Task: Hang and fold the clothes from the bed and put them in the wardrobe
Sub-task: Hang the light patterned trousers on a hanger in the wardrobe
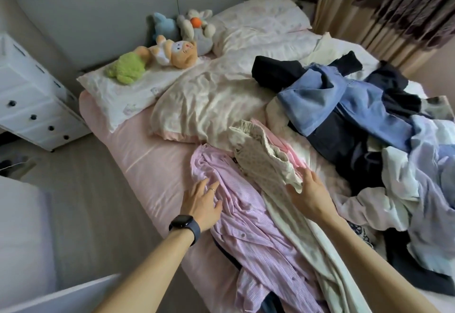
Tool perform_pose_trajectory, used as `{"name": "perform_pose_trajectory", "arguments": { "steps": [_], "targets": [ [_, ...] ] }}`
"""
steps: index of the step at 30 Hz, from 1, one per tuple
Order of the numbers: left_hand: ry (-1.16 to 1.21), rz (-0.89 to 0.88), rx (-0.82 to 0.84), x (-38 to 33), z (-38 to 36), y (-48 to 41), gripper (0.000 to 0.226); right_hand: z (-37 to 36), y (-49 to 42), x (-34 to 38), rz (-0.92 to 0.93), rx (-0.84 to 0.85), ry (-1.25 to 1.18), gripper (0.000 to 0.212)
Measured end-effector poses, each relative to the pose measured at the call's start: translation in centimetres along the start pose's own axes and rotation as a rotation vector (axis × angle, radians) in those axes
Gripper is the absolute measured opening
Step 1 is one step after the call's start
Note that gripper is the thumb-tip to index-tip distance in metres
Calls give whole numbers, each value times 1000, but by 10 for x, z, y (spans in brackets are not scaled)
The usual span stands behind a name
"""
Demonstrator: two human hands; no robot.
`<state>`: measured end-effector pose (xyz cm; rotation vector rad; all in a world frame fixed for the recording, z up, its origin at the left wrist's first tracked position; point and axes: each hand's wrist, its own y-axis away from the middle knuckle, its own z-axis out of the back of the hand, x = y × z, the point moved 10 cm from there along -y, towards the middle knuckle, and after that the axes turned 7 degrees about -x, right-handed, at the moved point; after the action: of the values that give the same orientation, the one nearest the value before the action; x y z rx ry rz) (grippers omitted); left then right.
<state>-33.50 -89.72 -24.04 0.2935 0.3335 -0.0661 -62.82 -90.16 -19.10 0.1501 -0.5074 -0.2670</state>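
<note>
Two hands are over the near edge of the bed with the pink sheet [147, 160]. The left hand [200, 204], with one dark smartwatch [184, 222] on the wrist, rests flat on a crumpled pink striped button shirt [246, 226]; its fingers lie relaxed and spread and grip nothing. This shirt lies along the near edge of the bed. The right hand [309, 192] has its fingers straight and spread, and they touch the lower end of a cream dotted garment with a gathered waistband [261, 150], not curled round it. A long plain cream cloth [307, 243] lies just beside the shirt.

Toward the right edge of the bed is one mixed heap of clothes, with a blue denim piece [320, 100] on top of dark ones. At the head edge lie two pale pillows [128, 96] and four plush toys: green [125, 68], tan [177, 51], blue [162, 25], grey [197, 27]. One white chest of drawers [27, 91] stands beside the bed, and four dark knobs are visible on it.
</note>
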Motion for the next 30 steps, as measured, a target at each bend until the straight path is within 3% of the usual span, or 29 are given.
{"name": "perform_pose_trajectory", "arguments": {
  "steps": [9,13,17,20,22,24,27,30],
  "targets": [
    [-56,-22,286,16,-166,-103,64,-98,-120,-68,-207,-29,-42,88],
    [-134,-55,281,25,-200,-113,64,-121,-146,-80,-189,-52,46,54],
    [-48,-15,357,38,-205,-106,61,-114,-136,-70,-118,-133,51,26],
    [66,82,433,44,-182,-97,55,-84,-117,-42,-31,-198,-43,16],
    [189,154,400,38,-155,-94,47,-65,-100,-15,66,-178,-99,15],
    [396,203,325,18,-114,-86,42,-40,-78,7,147,-158,-106,6],
    [787,248,181,-22,-27,-56,23,5,-29,42,233,-172,-131,29],
    [963,225,134,-54,42,-23,21,37,10,69,268,-195,-257,16]
  ]
}}
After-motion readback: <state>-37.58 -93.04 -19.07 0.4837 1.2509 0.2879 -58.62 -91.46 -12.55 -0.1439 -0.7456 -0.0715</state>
